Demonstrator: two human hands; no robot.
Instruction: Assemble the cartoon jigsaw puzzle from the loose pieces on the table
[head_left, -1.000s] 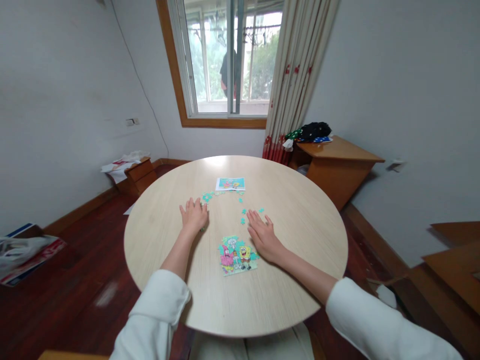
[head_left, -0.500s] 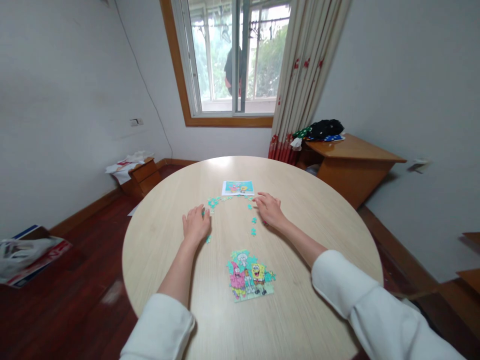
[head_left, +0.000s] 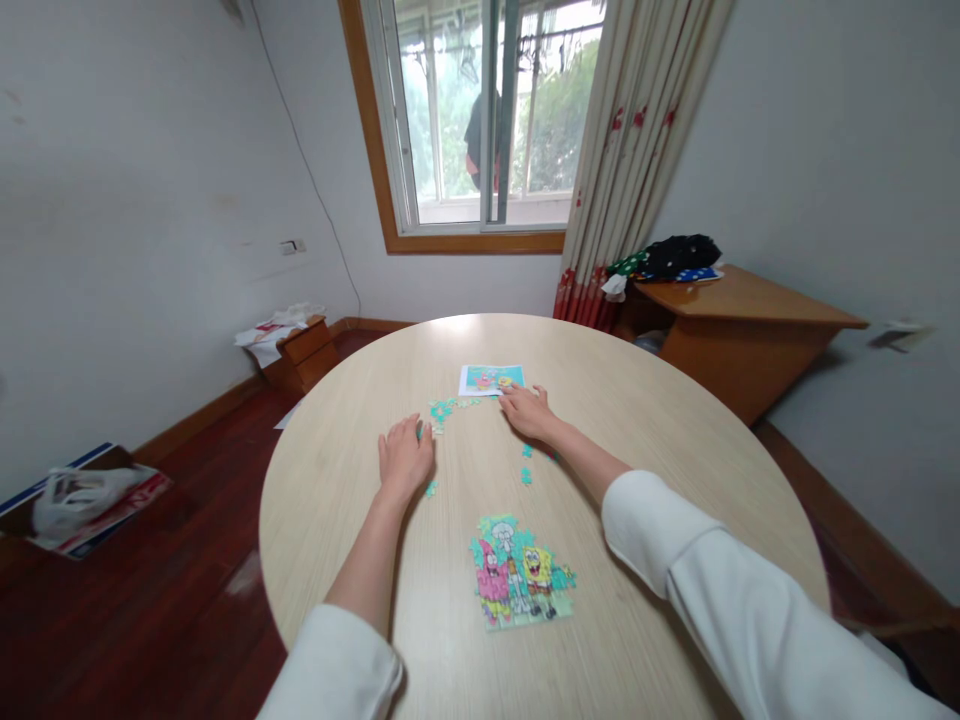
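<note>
A partly joined jigsaw puzzle (head_left: 517,575) of cartoon figures, one pink, one yellow and one pale, lies flat near the table's front. My left hand (head_left: 405,458) rests palm down on the table, fingers spread, beside loose turquoise puzzle pieces (head_left: 441,411). At the lower right corner of the picture card (head_left: 480,379), my right hand (head_left: 527,411) reaches in with fingers apart; whatever lies under its fingertips is hidden. Below that hand are two more loose pieces (head_left: 526,476). A single piece (head_left: 430,489) sits just right of my left wrist.
The round wooden table (head_left: 645,580) fills the middle of the view. A brown desk (head_left: 750,300) with a heap of cloth (head_left: 679,257) stands at the right, and a small cabinet (head_left: 309,345) at the left. Behind is a window (head_left: 491,120) with a curtain (head_left: 630,130).
My right hand has shifted left and inward, from the card's right side to its lower right corner. My left hand stays by the loose pieces. The view has turned slightly left.
</note>
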